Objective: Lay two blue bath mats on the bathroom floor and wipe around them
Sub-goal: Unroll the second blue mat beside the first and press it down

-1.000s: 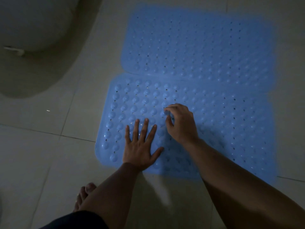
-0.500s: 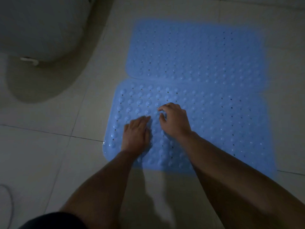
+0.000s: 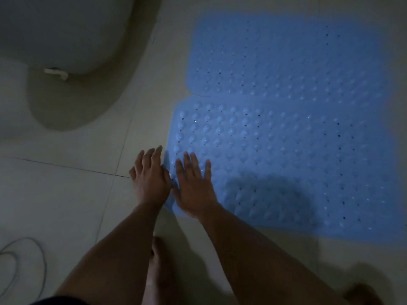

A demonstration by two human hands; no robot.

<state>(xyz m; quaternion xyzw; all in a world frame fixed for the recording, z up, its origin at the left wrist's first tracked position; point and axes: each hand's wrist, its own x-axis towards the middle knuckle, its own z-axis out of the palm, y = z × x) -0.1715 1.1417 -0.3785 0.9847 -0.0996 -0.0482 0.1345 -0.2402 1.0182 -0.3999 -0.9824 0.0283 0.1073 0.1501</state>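
From the head camera, two bumpy, perforated blue rubber bath mats lie flat on the pale tiled floor: the far mat upper right, the near mat centre right, their edges meeting; the right hand lies open, fingers spread, on the near mat's lower-left corner; the left hand, open and empty, rests beside that edge; a white toilet base fills the upper left.

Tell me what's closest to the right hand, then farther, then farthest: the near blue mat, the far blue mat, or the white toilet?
1. Near blue mat: right under the right hand.
2. Far blue mat: beyond, ahead.
3. White toilet: far upper left.
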